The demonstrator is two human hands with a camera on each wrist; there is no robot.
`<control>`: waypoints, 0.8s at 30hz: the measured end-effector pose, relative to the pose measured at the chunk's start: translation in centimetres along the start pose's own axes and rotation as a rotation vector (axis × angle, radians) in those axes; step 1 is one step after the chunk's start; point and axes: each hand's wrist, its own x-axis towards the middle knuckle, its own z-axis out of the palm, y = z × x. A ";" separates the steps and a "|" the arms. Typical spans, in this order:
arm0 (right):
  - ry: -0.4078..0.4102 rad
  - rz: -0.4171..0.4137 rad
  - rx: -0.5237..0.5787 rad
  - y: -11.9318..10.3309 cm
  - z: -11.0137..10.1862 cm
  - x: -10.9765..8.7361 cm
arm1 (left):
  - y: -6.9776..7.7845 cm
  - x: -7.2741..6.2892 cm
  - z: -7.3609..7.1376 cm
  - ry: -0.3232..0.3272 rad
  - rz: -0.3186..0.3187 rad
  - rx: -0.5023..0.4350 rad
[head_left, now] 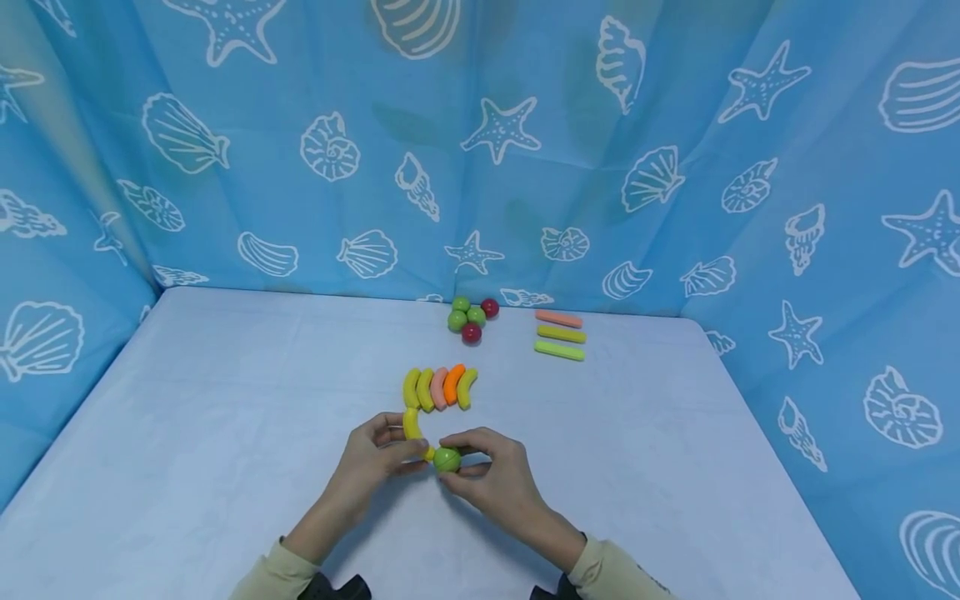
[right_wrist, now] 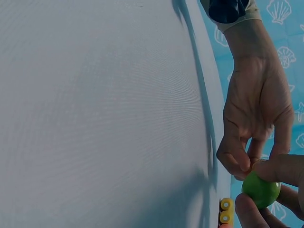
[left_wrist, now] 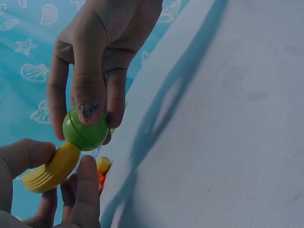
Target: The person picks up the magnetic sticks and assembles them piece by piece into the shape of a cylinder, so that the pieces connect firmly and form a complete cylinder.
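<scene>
Both hands meet over the near middle of the white table. My left hand [head_left: 371, 457] grips a ridged, curved yellow stick [head_left: 412, 423] between thumb and fingers, and part of the stick is hidden behind them. A glossy green ball [head_left: 447, 460] with a groove round it is pinched by my right hand [head_left: 498, 479]. In the left wrist view one end of the yellow stick [left_wrist: 54, 167] meets the underside of the green ball [left_wrist: 85, 130]. The right wrist view shows the ball [right_wrist: 261, 190] between the right fingers, the yellow stick hidden there.
Just beyond the hands lies a row of curved sticks [head_left: 439, 388] in yellow, pink and orange. Farther back sit green balls [head_left: 457, 320] and red balls [head_left: 471, 333]. Straight sticks [head_left: 560, 333] lie to their right. A blue shell-patterned curtain [head_left: 465, 167] hangs behind the table [head_left: 225, 433].
</scene>
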 end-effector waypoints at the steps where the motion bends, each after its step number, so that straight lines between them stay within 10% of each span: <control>1: 0.000 -0.002 0.000 0.0 0.0 0.0 | 0.0 0.0 0.0 -0.016 -0.001 -0.001; 24: 0.009 -0.062 0.028 -0.1 0.3 0.4 | -0.3 0.0 -0.5 -0.211 -0.030 0.005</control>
